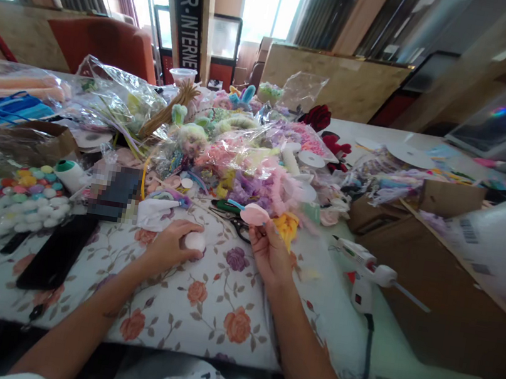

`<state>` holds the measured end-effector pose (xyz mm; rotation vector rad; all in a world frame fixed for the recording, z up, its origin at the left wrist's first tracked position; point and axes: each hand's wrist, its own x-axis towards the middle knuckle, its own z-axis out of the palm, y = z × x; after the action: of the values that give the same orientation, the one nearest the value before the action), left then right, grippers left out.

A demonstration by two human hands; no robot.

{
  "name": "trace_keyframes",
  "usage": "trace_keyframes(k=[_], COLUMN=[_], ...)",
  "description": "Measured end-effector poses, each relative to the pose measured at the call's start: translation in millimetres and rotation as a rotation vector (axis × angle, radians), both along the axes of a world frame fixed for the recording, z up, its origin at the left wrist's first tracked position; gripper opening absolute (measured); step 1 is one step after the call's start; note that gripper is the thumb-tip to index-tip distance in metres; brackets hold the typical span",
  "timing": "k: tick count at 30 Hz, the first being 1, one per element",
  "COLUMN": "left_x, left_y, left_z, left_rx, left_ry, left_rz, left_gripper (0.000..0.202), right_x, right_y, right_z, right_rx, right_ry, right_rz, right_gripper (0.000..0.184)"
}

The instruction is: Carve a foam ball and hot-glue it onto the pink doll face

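Observation:
My left hand (172, 245) is curled with thumb and fingers around a small white round piece (195, 242), held low over the flowered tablecloth (208, 328). Between the thumb and fingers of my right hand (273, 254) is a pink oval piece (255, 214), raised a little above the cloth. A short light-blue strip (234, 204) sticks out at its left end; whether the two are joined I cannot tell. Just behind my right hand lie black-handled scissors (242, 231) and a green-and-black tool (224, 206). A white cloth-like piece (154, 214) rests beyond my left hand.
A white glue gun (363, 276) with its cord lies at right, before a cardboard box (446, 294). Craft supplies (240, 149) heap across the back. At left are a black phone (56, 252), bagged pompoms (36, 208) and a thread spool (69, 175).

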<state>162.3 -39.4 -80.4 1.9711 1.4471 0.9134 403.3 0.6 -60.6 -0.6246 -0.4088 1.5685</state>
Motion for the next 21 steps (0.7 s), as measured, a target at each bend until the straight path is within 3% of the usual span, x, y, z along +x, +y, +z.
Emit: trace_keyframes(k=[5,13,16,19,21], left_x=[17.5,41.4,30.0,13.4,4.7], left_y=[6.1,25.7,24.3,21.6,19.3], left_z=[0.6,-0.5,2.7,9.1,15.3], left_rx=[0.057,0.073,0.121,0.038,-0.029], left_ry=[0.027,-0.015,-0.188,-0.468,-0.605], left_rz=[-0.005,-0.130,0.022,0.244,0.205], left_gripper=[0.048,0.058,0.047,0.035,0.038], right_x=[-2.5,-1.2,-1.8,-7.2,-12.0], right_y=[-1.4,-0.8,-2.4,-8.9,-15.3], right_z=[-0.4,-6.1,-5.8,-3.4,-2.4], right_rx=[-0.012,-0.010,0.017,0.107,0.203], right_ry=[0.022,0.000,-0.029,-0.148,-0.288], right_rz=[0.012,0.062,0.064,0.089,0.138], right_gripper=[0.014,0.016,0.021,0.027,0.025])
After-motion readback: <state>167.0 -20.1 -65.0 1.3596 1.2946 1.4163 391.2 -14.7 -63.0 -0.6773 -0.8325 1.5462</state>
